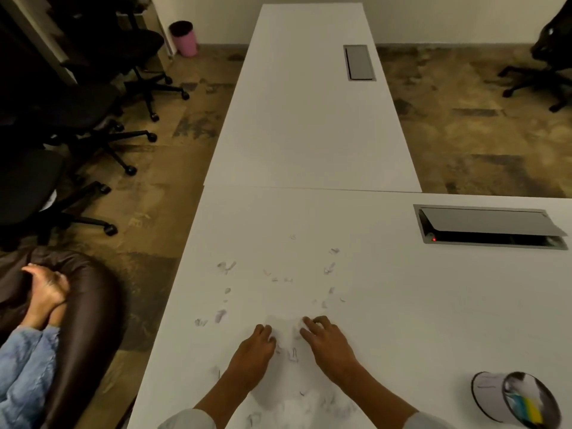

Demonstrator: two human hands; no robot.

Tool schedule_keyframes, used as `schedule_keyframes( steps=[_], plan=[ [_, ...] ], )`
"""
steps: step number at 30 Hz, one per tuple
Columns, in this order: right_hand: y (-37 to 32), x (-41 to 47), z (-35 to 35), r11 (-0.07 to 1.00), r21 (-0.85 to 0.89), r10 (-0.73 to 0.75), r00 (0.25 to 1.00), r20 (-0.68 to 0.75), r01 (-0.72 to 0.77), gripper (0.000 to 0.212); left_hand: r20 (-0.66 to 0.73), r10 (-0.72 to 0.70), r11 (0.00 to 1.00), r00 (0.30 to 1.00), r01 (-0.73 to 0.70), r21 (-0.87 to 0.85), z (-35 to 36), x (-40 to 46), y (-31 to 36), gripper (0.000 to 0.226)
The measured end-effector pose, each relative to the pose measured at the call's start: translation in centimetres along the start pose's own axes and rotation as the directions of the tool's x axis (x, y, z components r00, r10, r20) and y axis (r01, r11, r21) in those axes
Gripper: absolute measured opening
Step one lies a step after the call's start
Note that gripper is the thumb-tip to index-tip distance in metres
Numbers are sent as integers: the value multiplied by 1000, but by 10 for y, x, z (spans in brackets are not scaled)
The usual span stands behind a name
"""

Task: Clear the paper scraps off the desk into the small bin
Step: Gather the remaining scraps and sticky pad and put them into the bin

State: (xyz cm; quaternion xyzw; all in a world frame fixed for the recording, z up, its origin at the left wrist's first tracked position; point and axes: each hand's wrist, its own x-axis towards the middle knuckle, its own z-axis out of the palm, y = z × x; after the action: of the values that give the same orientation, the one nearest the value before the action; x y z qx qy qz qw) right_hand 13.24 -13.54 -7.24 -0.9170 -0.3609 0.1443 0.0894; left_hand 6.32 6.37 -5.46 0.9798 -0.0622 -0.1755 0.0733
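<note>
head view: small white torn paper scraps [329, 269] are scattered on the white surface [402, 305], well left of the small round grey bin [515, 399]. the left hand [252, 357] and right hand [331, 343] are laid apart, fingers spread, gripping nothing; gathering seems in hand. next, scraps must be raked together. colourful bits are seen in the tipped bin.

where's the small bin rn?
Head view, bottom right: the small bin lies tipped on its side on the desk, to the right of the right hand.

White desk [402, 305], grey-smudged white scraps [226, 267], pink floor bin [185, 41], mottled brown carpet [464, 134].
</note>
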Motion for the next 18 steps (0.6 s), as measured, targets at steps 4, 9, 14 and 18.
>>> schedule_keyframes(
  steps=[4,9,14,18],
  plan=[
    [7,-21,-2,997,-19,70,998,-5,-70,61,17,-74,995,997,74,-62,0,-5,12,38],
    [25,-43,-10,956,218,221,971,-93,-197,32,-1,-171,939,985,163,-303,-4,8,28,22],
    [48,-78,-40,768,583,457,865,-207,-266,27,-44,-124,911,991,97,-401,-32,39,78,19],
    [74,-114,-66,567,778,641,737,-212,-270,23,-85,-32,891,996,-10,-454,-50,69,137,21]
  ],
)
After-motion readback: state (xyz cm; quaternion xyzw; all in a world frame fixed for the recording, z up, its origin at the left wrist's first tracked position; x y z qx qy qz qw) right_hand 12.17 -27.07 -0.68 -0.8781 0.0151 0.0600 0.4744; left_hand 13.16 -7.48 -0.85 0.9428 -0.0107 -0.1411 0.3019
